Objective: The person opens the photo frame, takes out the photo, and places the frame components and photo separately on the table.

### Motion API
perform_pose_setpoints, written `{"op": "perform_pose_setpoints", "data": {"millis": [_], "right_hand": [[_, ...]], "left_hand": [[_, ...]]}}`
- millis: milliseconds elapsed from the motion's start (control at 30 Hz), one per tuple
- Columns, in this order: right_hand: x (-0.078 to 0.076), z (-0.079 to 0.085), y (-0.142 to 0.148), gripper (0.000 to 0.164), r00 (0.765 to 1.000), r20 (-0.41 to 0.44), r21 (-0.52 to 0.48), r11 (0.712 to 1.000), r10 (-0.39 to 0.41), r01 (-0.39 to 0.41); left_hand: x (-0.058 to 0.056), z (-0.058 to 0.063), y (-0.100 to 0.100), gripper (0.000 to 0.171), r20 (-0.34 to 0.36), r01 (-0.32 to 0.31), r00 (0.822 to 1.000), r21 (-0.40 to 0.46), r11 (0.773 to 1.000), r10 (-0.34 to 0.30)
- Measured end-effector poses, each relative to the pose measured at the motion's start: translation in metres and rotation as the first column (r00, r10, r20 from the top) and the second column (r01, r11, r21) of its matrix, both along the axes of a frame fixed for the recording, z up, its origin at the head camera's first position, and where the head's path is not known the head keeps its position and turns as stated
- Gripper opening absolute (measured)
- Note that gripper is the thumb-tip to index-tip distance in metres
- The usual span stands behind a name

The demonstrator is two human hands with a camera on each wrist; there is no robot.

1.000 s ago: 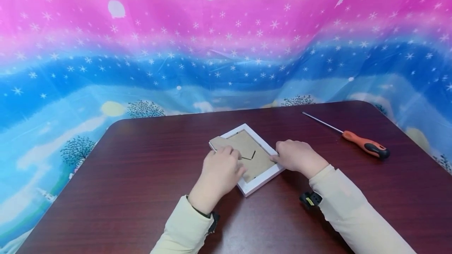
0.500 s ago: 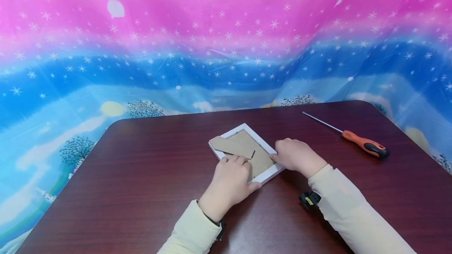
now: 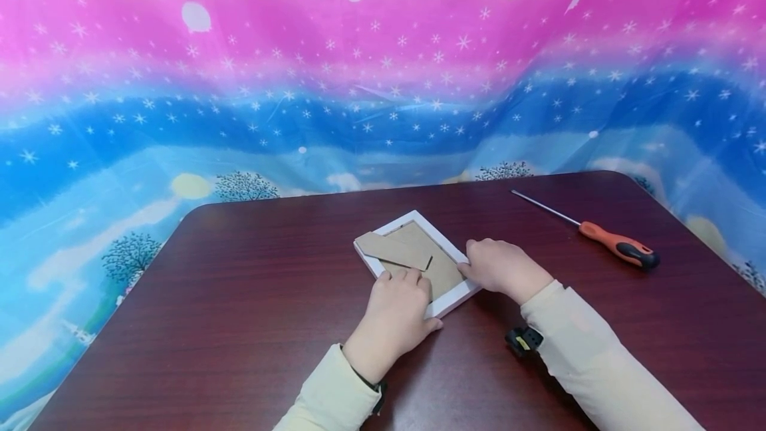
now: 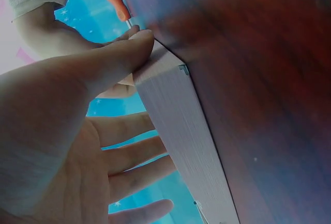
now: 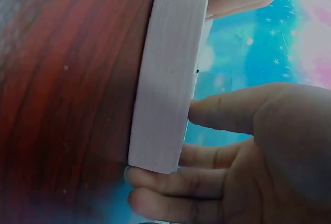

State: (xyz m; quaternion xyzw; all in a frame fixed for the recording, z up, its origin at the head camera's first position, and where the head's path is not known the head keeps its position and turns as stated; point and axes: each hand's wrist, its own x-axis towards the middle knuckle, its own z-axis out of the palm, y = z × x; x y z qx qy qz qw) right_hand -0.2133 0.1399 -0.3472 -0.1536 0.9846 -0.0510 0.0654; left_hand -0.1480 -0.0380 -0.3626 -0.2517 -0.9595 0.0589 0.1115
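A white picture frame (image 3: pixel 457 296) lies face down on the table, its brown backing board (image 3: pixel 445 277) upward. A cardboard stand flap (image 3: pixel 391 250) lies across the board, reaching over the left corner. My left hand (image 3: pixel 391 314) rests on the near left side of the frame. In the left wrist view its fingers are fairly straight and its thumb (image 4: pixel 139 48) touches the near corner. My right hand (image 3: pixel 505 268) grips the right corner, thumb (image 5: pixel 222 111) on top and fingers around the outer edge.
An orange and black screwdriver (image 3: pixel 619 245) lies on the right of the dark red table (image 3: pixel 239 298), its shaft pointing to the back left. A printed snowflake cloth (image 3: pixel 383 72) hangs behind the table's far edge.
My left hand has moved from the stand flap toward me and slightly right, down to the frame's near left side, uncovering the flap. The right hand keeps its grip on the corner.
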Motion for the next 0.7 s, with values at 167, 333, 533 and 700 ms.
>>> {"op": "perform_pose_setpoints", "data": {"millis": [167, 333, 533, 700], "right_hand": [[0.002, 0.001, 0.000, 0.028, 1.000, 0.018, 0.009, 1.000, 0.013, -0.013], [0.002, 0.002, -0.001, 0.026, 1.000, -0.013, 0.020, 1.000, 0.021, -0.021], [0.002, 0.005, 0.000, 0.028, 0.997, -0.075, 0.035, 0.999, 0.019, -0.016], [0.003, 0.010, 0.001, 0.034, 0.994, -0.112, 0.050, 0.999, 0.014, -0.009]], "left_hand": [[0.001, 0.000, 0.001, 0.051, -0.009, -0.003, 1.000, 0.005, 1.000, 0.003], [0.004, 0.000, 0.001, 0.050, -0.032, 0.002, 0.999, -0.010, 1.000, -0.002], [0.008, -0.001, 0.005, 0.055, -0.098, 0.001, 0.995, -0.036, 0.999, -0.004], [0.009, -0.003, 0.008, 0.062, -0.181, -0.024, 0.983, -0.100, 0.995, 0.005]]}}
